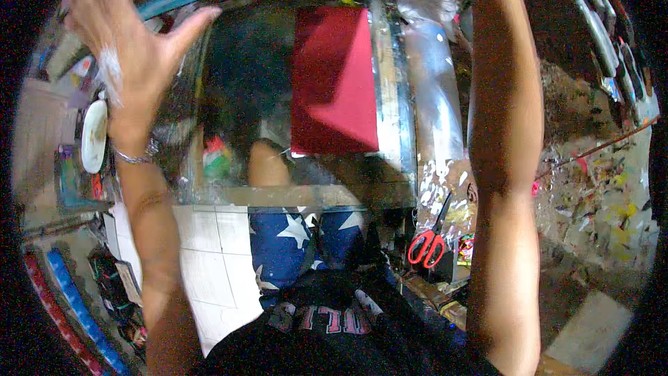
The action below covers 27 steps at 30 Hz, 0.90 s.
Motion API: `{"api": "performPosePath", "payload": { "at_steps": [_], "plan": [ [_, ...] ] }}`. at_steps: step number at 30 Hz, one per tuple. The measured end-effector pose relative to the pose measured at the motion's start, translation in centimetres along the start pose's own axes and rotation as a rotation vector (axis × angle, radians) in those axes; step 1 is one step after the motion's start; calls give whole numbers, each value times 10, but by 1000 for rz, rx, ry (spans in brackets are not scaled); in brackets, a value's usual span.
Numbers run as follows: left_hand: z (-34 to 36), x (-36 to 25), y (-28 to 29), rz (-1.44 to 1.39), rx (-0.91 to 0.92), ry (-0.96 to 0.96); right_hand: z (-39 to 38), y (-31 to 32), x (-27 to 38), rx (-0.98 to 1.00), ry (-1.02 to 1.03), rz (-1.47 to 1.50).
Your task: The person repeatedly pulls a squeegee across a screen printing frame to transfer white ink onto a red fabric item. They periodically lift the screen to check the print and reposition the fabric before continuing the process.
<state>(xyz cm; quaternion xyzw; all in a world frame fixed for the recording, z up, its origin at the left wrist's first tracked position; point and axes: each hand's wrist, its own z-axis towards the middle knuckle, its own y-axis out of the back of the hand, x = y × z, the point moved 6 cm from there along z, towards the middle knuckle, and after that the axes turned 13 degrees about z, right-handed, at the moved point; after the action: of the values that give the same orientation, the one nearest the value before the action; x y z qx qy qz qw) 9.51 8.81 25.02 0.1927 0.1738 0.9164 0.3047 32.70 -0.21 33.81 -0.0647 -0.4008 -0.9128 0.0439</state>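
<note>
Red sheet (pixel 334 97) lies on the dark glass worktop (pixel 236 49), right of its middle and roughly square with its edges, which likely keeps it within easy reach. The left hand (pixel 131 49) is spread, thumb wide of blurred fingers, toward the far left, apart from the sheet and gripping nothing visible. The right hand is beyond the upper edge of view, so I cannot tell its state. Red-handled scissors (pixel 435 232) rest near the right forearm (pixel 504 132), loops on the near side, presumably for convenient access.
</note>
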Motion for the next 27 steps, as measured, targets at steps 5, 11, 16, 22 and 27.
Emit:
{"api": "performPosePath", "payload": {
  "at_steps": [5,11,16,22,27],
  "plan": [
    [-68,-17,11,-384,641,-243,-145,-47,48,102,38,-43],
    [-212,-62,-18,-481,853,-180,-227,-150,30,638,-206,77],
    [-230,-66,-27,-490,879,-163,-203,-181,-6,779,-275,149],
    [-235,-67,-28,-498,779,-157,-197,-151,-1,726,-325,235],
    [-238,-66,-30,-527,799,-141,-235,-140,24,725,-235,174]
  ]
}}
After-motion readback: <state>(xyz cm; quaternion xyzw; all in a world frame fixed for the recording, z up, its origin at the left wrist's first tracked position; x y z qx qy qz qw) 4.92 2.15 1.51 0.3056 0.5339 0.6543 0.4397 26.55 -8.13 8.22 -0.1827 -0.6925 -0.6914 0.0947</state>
